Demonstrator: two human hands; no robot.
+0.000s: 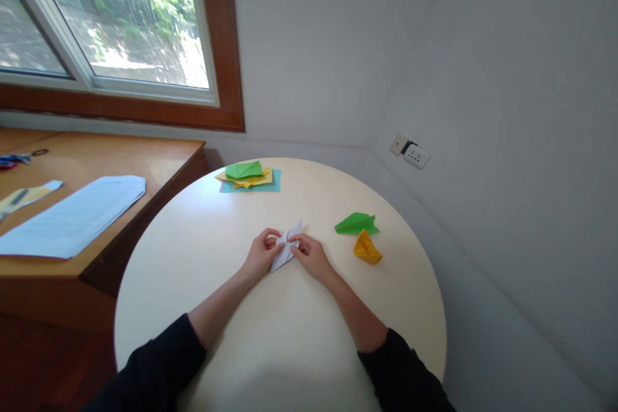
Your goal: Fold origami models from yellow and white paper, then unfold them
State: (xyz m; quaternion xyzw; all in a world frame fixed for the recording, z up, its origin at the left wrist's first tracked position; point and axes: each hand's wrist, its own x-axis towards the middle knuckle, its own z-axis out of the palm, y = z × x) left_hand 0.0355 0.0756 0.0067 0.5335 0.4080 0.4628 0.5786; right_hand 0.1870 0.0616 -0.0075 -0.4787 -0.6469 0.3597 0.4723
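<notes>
Your left hand (262, 252) and right hand (311, 256) meet at the centre of the frame on the round surface (290, 335), both pinching a white folded paper (286, 246) between fingertips and thumbs — each grip is narrow and closed on the sheet. The paper lies flat against the surface, already creased into a long pointed shape with one tip angled toward the upper right, so several folds look done; the form seems unfinished, since your fingers sit on a middle crease. Just right of your hands rest a green paper model (356, 223) and a yellow paper model (367, 248), touching or nearly so — both appear complete. Toward the upper middle, a stack of coloured sheets (251, 179) waits, with a green folded piece on top.
</notes>
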